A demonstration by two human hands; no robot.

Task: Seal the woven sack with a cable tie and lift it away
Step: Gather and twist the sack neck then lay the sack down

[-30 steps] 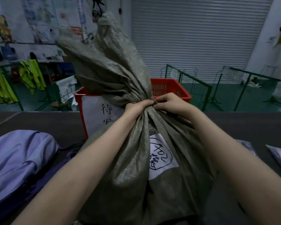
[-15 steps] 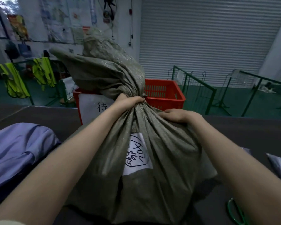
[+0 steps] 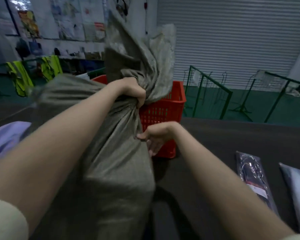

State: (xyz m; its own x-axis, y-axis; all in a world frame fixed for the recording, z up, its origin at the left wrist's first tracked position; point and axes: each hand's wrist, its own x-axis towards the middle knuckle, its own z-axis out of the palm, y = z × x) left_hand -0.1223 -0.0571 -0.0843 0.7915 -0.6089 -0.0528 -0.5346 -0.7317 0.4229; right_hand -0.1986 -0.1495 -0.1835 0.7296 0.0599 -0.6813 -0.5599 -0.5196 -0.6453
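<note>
Head view. Item one: woven sack (image 3: 111,161), standing on the desk (image 3: 223,135) between my forearms, its neck gathered and twisted, loose top flaring above my left hand (image 3: 133,93).

Left hand: fist pressed tight around the twisted neck. A second ago both hands were bunched together at that neck; now only the left keeps it.

Right hand (image 3: 154,137): it has dropped below the left and come off the neck, fingers part spread, thumb resting against the sack's side just under the gather. It holds nothing that I can see.

Cable tie: none visible on the neck or in either hand; the fist hides part of the neck, so I cannot tell if one is on. The sack has leaned away to the left since a moment ago, which I take as the start of the lift.

Around: red crate (image 3: 164,115) directly beyond my right hand, touching or nearly touching the sack, likely obstacle to a forward swing. Packaged goods (image 3: 253,172) lie right of my right forearm. Lilac bundle (image 3: 5,137) left of my left arm.
</note>
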